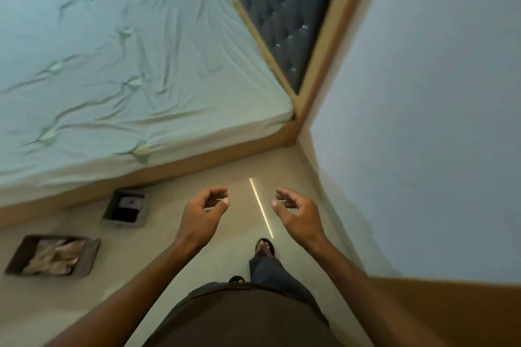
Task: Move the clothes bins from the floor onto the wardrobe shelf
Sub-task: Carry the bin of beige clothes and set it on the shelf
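Two fabric clothes bins stand on the floor at the left. The small grey bin [127, 209] with dark folded clothes sits close to the bed frame. The larger brown bin [53, 255] with pale clothes lies nearer to me, further left. My left hand [203, 213] and my right hand [297, 213] hover over the floor in front of me, fingers curled and apart, holding nothing. Both hands are well to the right of the bins. No wardrobe shelf shows clearly in this view.
A bed [127, 70] with a pale green sheet and a wooden frame fills the upper left, with a dark tufted headboard [284, 8]. A pale wall [423, 121] rises on the right. A brown wooden surface [451, 307] shows at the lower right. My sandalled foot [264, 246] is on the floor.
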A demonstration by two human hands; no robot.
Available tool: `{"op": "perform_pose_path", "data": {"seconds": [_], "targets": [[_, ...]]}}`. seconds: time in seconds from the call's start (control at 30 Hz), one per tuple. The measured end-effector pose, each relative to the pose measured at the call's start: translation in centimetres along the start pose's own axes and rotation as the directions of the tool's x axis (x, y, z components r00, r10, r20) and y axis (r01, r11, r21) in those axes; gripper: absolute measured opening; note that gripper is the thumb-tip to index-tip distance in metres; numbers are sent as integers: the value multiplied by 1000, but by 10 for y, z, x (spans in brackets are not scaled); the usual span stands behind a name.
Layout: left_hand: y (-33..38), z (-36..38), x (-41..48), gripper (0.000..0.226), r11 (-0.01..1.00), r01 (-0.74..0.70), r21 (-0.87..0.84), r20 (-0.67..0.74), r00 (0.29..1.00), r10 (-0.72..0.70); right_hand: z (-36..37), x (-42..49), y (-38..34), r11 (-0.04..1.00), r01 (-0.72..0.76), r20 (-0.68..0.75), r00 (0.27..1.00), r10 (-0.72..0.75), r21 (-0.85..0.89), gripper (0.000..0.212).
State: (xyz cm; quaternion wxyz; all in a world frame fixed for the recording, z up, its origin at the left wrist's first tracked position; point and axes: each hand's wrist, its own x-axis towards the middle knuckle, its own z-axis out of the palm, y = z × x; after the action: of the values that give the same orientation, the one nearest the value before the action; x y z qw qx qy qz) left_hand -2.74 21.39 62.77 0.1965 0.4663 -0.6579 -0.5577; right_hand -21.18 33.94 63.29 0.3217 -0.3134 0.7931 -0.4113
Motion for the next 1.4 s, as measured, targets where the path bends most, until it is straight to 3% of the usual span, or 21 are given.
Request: {"op": "perform_pose_path", "data": {"seconds": [0.13,0.27,0.4,0.57,0.7,0.83,0.97,1.13,1.4], "targets": [[-18,-52,17,25,995,83,-64,-198,976,-94,58,64,-43,993,106,211,973,-92,-54,39],[-27,-94,32,27,973,164,-160,-351,912,-211,116,116,-82,979,197,403,902,-156,-62,41],[-41,-139,46,28,930,221,-294,-508,788,-348,186,159,-125,956,285,602,777,-186,-72,42],[-63,-190,49,25,865,221,-450,-615,626,-479,270,186,-169,926,372,747,634,-201,-67,40],[-90,-245,44,24,821,187,-540,-660,510,-551,348,189,-203,895,442,828,522,-206,-57,41],[-128,-312,34,23,805,188,-563,-689,430,-583,427,180,-232,872,486,865,462,-197,-61,42],[-177,-396,16,21,783,210,-585,-688,382,-616,522,159,-262,856,511,883,434,-176,-80,40],[-242,-484,-7,21,729,276,-627,-677,270,-684,639,133,-284,838,526,925,373,-78,-142,40],[-376,-539,18,21,565,355,-745,-553,145,-821,819,139,-244,768,584,944,319,78,-261,38]]}}
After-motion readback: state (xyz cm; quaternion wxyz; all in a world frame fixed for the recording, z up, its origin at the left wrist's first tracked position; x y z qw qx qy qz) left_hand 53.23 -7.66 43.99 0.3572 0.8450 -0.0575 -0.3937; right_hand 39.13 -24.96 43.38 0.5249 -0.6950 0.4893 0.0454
